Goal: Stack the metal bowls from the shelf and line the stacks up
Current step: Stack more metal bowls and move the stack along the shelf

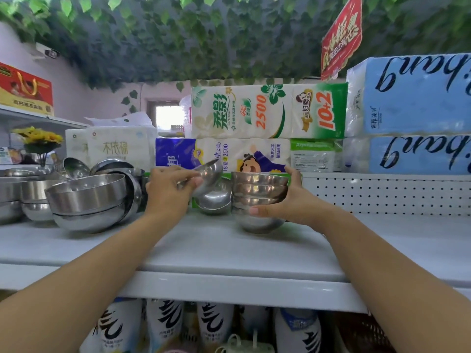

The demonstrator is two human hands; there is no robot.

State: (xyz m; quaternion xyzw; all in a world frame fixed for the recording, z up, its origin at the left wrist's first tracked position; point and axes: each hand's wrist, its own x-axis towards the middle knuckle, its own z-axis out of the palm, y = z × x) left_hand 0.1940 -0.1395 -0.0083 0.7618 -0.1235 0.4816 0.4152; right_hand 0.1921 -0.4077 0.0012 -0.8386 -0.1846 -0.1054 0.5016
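Observation:
A stack of several small metal bowls point(258, 193) stands on the white shelf point(204, 245), right of centre. My right hand point(288, 202) grips this stack from its right side, thumb along the lower front. My left hand point(169, 187) holds a single small metal bowl point(210, 175), tilted and lifted, just left of the stack. Under it another small bowl point(214, 200) rests on the shelf. At the left lie larger metal bowls point(89, 197), some nested, some tipped on their sides.
Packs of tissue and toilet paper point(267, 113) are piled behind the bowls, with blue packs point(418, 98) at the right. A perforated white back panel point(382, 194) rises at the right. Bottles point(163, 324) stand on the shelf below. Yellow artificial flowers point(38, 138) sit at far left.

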